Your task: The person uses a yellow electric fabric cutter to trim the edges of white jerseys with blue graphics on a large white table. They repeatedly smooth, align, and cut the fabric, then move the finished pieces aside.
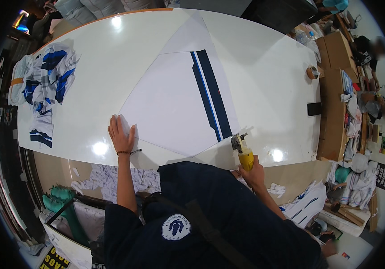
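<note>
A large white sheet of fabric point(165, 101) lies spread on the white table point(273, 80), with a long navy, white and blue striped band point(213, 98) along its right part. My left hand point(121, 136) rests flat at the sheet's left edge, fingers stretched and slightly apart. In my right hand point(255, 172) is a yellow electric fabric cutter point(245, 156), gripped round its body. The cutter's metal head stands at the sheet's lower right corner, beside the bottom end of the striped band. Whether its blade touches the cloth cannot be made out.
Crumpled white and blue printed fabric point(51, 76) lies at the table's left end. Toward the right edge are a roll of tape point(311, 72) and a black phone point(314, 109). Cardboard boxes point(336, 107) stand beyond that edge. White scraps point(107, 179) cover the floor below; people are at the far right.
</note>
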A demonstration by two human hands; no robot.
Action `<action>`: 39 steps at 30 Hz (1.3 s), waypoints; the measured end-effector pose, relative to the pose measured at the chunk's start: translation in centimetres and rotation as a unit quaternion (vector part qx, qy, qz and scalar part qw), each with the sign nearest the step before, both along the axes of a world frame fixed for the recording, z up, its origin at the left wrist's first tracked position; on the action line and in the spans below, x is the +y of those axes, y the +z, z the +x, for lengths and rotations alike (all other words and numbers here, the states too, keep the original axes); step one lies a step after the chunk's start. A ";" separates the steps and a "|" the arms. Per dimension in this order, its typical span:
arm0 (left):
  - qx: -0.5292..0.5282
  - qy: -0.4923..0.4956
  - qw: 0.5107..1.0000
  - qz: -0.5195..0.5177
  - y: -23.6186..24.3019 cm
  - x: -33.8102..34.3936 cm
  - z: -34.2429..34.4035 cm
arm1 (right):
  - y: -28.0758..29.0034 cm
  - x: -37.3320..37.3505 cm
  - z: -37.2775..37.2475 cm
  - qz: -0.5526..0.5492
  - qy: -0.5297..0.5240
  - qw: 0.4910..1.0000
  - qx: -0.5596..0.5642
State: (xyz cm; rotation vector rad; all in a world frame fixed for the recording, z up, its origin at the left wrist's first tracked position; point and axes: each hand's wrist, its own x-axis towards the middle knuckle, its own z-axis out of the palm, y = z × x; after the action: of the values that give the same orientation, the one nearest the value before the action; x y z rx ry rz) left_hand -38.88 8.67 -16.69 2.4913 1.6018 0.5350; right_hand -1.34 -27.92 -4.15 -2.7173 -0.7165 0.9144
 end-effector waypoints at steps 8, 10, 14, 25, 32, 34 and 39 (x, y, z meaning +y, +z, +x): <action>0.000 0.008 1.000 -0.007 -0.2 -0.2 -0.2 | -0.6 -2.3 0.1 0.034 0.036 0.999 -0.018; 0.000 0.003 1.000 0.003 -0.2 -0.1 -0.2 | -0.2 -2.5 -0.2 0.020 0.026 0.999 -0.013; 0.003 0.002 1.000 0.014 -0.2 -0.1 -0.1 | 0.0 -2.0 0.0 0.019 0.031 0.999 -0.015; -0.012 0.003 1.000 0.003 0.0 -0.2 -0.1 | -0.2 0.1 1.1 0.007 0.030 0.999 -0.011; -0.014 0.004 1.000 0.006 -0.2 -0.2 -0.1 | 0.4 1.5 1.2 -0.007 0.028 0.999 -0.021; -0.019 0.003 1.000 0.006 -0.2 -0.2 -0.1 | 0.2 1.8 1.2 -0.015 0.026 0.999 -0.024; -0.017 0.010 1.000 -0.002 -0.1 -0.2 -0.2 | 0.4 3.2 1.5 -0.002 0.031 0.999 -0.015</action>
State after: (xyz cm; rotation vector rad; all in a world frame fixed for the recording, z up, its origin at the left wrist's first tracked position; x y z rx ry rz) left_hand -39.09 8.52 -16.83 2.4522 1.6156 0.5740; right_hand 0.19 -24.69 -3.74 -2.7315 -0.8093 0.8921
